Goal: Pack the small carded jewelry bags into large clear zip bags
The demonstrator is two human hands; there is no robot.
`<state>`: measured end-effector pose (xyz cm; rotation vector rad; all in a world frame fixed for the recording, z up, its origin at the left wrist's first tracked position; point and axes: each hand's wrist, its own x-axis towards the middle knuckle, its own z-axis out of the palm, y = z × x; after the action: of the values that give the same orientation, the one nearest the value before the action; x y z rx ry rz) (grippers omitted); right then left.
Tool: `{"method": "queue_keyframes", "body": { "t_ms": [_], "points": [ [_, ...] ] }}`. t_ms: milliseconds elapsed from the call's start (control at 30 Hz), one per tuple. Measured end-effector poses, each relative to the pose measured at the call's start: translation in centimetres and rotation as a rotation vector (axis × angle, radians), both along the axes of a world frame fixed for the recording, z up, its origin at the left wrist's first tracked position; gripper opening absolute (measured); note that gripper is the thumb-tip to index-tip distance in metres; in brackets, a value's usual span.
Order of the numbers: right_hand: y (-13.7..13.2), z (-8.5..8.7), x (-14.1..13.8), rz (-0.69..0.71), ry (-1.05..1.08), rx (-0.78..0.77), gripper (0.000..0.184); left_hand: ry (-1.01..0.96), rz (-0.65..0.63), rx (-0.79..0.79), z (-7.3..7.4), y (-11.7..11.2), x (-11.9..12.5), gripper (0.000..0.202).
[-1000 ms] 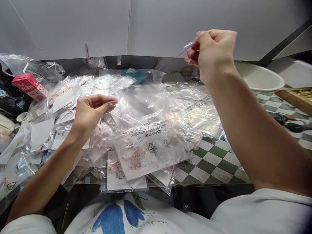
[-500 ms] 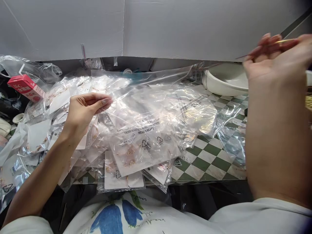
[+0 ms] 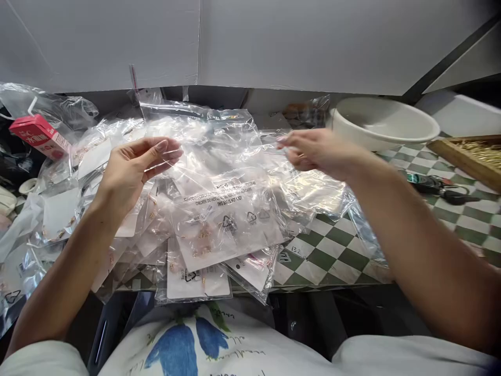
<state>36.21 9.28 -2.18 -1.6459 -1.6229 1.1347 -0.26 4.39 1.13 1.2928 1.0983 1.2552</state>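
My left hand [image 3: 135, 164] pinches the left side of a large clear plastic bag [image 3: 219, 136] between thumb and fingers. Printed warning text and recycling marks show on a clear bag [image 3: 230, 224] in front, with small gold-coloured jewellery on a white card inside. My right hand [image 3: 309, 149] hovers above the right part of the bags, its fingers curled and smeared by motion. Whether it holds anything I cannot make out. Beneath lies a heap of bagged white cards [image 3: 198, 284] with small gold-coloured pieces.
A white bowl [image 3: 385, 122] stands at the back right. Beyond it, a wooden tray [image 3: 465, 162] holds thin gold-coloured pieces. Dark-handled tools [image 3: 434, 188] lie on the green-and-white checked tabletop [image 3: 332, 256]. A red drink carton [image 3: 39, 136] with a straw sits far left.
My right hand has come down and left from the upper right, and the bag's far right edge, stretched toward it before, now lies slack. My left hand has barely moved.
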Motion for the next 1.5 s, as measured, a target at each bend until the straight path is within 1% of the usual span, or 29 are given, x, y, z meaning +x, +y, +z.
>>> {"method": "queue_keyframes", "body": {
  "t_ms": [67, 100, 133, 200, 300, 367, 467, 500, 533, 633, 667, 700, 733, 833, 900, 1000, 1100, 1167, 1233, 1300, 1400, 1500],
  "points": [
    [-0.6, -0.8, -2.2, 0.135, 0.042, -0.135, 0.061, -0.042, -0.028, -0.025, 0.0, 0.2, 0.0, 0.01],
    [-0.7, -1.0, -2.8, 0.194, 0.076, -0.186, 0.068, -0.061, -0.035, -0.051, 0.1, 0.3, 0.0, 0.012],
    [-0.7, -1.2, -3.2, 0.239, 0.12, -0.208, 0.072, -0.074, -0.041, -0.079, 0.1, 0.4, 0.1, 0.014],
    [-0.5, -1.4, -3.2, 0.264, 0.218, -0.209, 0.068, -0.083, -0.053, -0.118, 0.3, 0.4, 0.2, 0.021],
    [-0.5, -1.7, -2.5, 0.202, 0.324, -0.136, 0.055, -0.023, -0.094, -0.11, 0.2, 0.2, 0.3, 0.034],
    [-0.8, -1.8, -2.1, 0.168, 0.355, -0.1, 0.049, 0.111, -0.091, -0.12, 0.0, 0.0, 0.2, 0.04],
    [-1.4, -1.9, -1.7, 0.113, 0.385, -0.064, 0.046, 0.34, -0.013, -0.16, -0.4, -0.2, -0.1, 0.053],
    [-1.6, -1.8, -1.6, 0.093, 0.391, -0.051, 0.046, 0.396, -0.027, -0.18, -0.5, -0.3, -0.2, 0.054],
    [-1.7, -1.7, -1.5, 0.075, 0.396, -0.032, 0.045, 0.442, -0.075, -0.202, -0.5, -0.3, -0.4, 0.052],
    [-2.0, -1.3, -1.2, 0.053, 0.42, 0.04, 0.035, 0.537, -0.312, -0.2, -0.7, -0.4, -0.5, 0.036],
    [-2.1, -1.1, -1.1, 0.057, 0.431, 0.061, 0.032, 0.556, -0.359, -0.17, -0.9, -0.4, -0.4, 0.032],
    [-2.2, -0.9, -1.0, 0.062, 0.443, 0.08, 0.03, 0.567, -0.37, -0.136, -1.0, -0.5, -0.3, 0.03],
    [-2.2, -0.8, -0.9, 0.069, 0.456, 0.094, 0.029, 0.573, -0.358, -0.108, -1.1, -0.7, -0.1, 0.028],
    [-2.3, -0.3, -0.2, 0.093, 0.44, 0.132, 0.03, 0.541, -0.267, -0.027, -1.2, -1.1, 0.3, 0.028],
    [-2.3, -0.1, 0.3, 0.099, 0.354, 0.186, 0.031, 0.52, -0.253, 0.046, -1.0, -1.3, 0.4, 0.028],
    [-2.3, -0.1, 0.7, 0.098, 0.182, 0.313, 0.035, 0.555, -0.224, 0.124, -0.6, -1.3, 0.1, 0.027],
    [-2.1, -0.4, 0.4, 0.106, 0.088, 0.432, 0.04, 0.581, -0.128, 0.155, -0.5, -1.1, -0.3, 0.036],
    [-2.0, -0.6, 0.0, 0.11, 0.081, 0.473, 0.041, 0.563, -0.102, 0.111, -0.6, -0.9, -0.5, 0.045],
    [-1.9, -0.7, -0.3, 0.125, 0.116, 0.46, 0.039, 0.542, -0.092, 0.033, -0.7, -0.7, -0.5, 0.044],
    [-2.0, -0.7, -0.5, 0.138, 0.157, 0.423, 0.037, 0.55, -0.087, -0.014, -0.7, -0.8, -0.4, 0.036],
    [-2.1, -0.6, -0.6, 0.137, 0.196, 0.396, 0.034, 0.564, -0.113, 0.006, -0.5, -1.1, -0.1, 0.021],
    [-2.3, -0.4, -0.4, 0.174, 0.246, 0.36, 0.036, 0.543, -0.103, 0.024, -0.1, -1.4, 0.2, 0.014]
  ]
}}
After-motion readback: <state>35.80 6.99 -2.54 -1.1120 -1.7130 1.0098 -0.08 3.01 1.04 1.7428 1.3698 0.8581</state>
